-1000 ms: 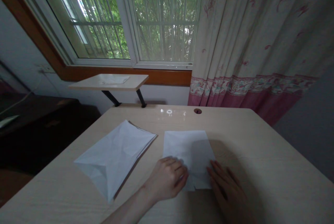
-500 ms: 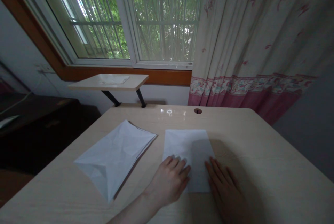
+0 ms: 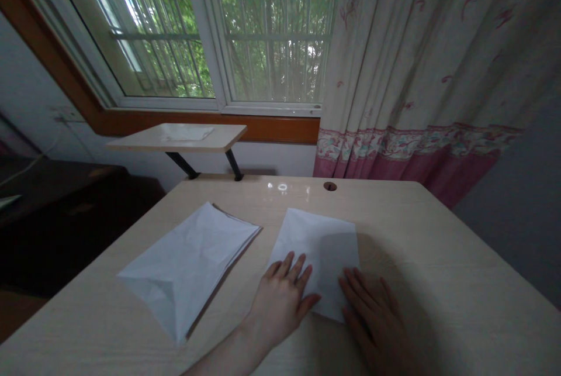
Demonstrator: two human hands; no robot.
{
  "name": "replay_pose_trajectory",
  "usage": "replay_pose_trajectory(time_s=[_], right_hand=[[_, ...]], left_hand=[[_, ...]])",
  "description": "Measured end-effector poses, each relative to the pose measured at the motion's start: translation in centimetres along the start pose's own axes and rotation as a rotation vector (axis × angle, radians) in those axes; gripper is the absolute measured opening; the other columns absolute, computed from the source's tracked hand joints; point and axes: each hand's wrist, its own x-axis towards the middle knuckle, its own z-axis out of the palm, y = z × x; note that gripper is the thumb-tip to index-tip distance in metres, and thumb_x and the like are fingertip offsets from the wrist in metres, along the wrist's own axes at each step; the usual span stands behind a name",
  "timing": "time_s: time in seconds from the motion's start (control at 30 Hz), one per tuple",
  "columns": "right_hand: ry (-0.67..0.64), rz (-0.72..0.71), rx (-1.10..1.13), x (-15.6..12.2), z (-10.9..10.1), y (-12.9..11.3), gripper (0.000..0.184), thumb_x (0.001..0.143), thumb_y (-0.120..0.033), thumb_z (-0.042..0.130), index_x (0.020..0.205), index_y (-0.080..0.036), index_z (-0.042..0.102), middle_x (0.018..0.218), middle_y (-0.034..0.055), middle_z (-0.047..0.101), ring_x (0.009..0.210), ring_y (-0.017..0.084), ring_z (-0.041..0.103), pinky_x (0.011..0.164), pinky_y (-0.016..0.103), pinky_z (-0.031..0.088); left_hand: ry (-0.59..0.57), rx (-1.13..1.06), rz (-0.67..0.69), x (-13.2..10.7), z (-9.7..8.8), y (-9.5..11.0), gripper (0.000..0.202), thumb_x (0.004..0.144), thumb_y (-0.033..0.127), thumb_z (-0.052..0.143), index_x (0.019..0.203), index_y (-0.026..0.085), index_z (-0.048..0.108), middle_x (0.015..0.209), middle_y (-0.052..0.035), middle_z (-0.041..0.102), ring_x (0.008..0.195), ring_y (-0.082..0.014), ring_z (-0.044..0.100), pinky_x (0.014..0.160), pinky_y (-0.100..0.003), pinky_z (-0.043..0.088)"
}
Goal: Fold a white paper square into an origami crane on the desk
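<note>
A white sheet of paper [image 3: 324,241] lies flat on the desk in front of me, turned a little askew. My left hand [image 3: 283,291] rests on its lower left part with the fingers spread. Across its lower right edge lies my right hand [image 3: 370,311], fingers stretched out and close together, darker in shadow. The paper under both hands is hidden. To the left is a stack of creased white paper [image 3: 193,265], with several layers showing at its right edge; neither hand touches it.
The pale wooden desk [image 3: 438,259] has a round cable hole [image 3: 330,186] near its back edge. A small raised shelf [image 3: 219,137] on black legs stands at the back left with a white item on it. Behind are a barred window [image 3: 272,31] and a long curtain [image 3: 394,72].
The sheet under my hands has turned clockwise from nearly square-on to askew. My left hand's curled fingers have spread out flat. The right hand has shifted slightly left.
</note>
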Motion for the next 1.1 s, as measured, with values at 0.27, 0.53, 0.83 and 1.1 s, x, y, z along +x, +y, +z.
replay_pose_trajectory(time_s=[0.27,0.53,0.83,1.1], right_hand=[[0.095,-0.105,0.087,0.5,-1.0,-0.1,0.04,0.093,-0.029,0.047,0.132,-0.029,0.051,0.131,0.0025,0.054,0.12,0.023,0.053,0.108,0.05,0.032],[0.12,-0.183,0.17,0.5,-1.6,-0.1,0.04,0.089,-0.024,0.052,0.128,-0.032,0.055,0.123,0.0013,0.061,0.115,0.022,0.057,0.105,0.046,0.038],[0.131,-0.24,0.047,0.5,-1.2,-0.1,0.04,0.088,-0.022,0.05,0.128,-0.027,0.056,0.131,0.0021,0.055,0.12,0.021,0.053,0.1,0.04,0.046],[0.135,0.083,-0.049,-0.1,1.4,0.5,0.045,0.094,-0.033,0.037,0.136,-0.022,0.048,0.141,0.0063,0.043,0.129,0.028,0.041,0.101,0.054,0.041]], left_hand=[[0.074,-0.017,0.036,0.3,0.4,-1.2,0.035,0.092,0.039,0.054,0.124,0.025,0.058,0.134,-0.0066,0.055,0.122,-0.0283,0.051,0.093,-0.043,0.044],[0.202,0.011,-0.047,0.8,1.3,-2.2,0.025,0.095,0.027,0.05,0.116,0.025,0.063,0.124,-0.0053,0.063,0.11,-0.0252,0.058,0.087,-0.04,0.046],[0.179,-0.047,-0.108,0.8,1.0,-2.1,0.03,0.096,0.026,0.044,0.119,0.019,0.062,0.127,-0.0083,0.061,0.116,-0.0253,0.057,0.096,-0.045,0.046],[0.238,-0.158,0.06,1.0,0.2,-1.7,0.033,0.096,0.02,0.04,0.124,0.017,0.057,0.132,-0.0092,0.057,0.123,-0.0224,0.051,0.102,-0.043,0.045]])
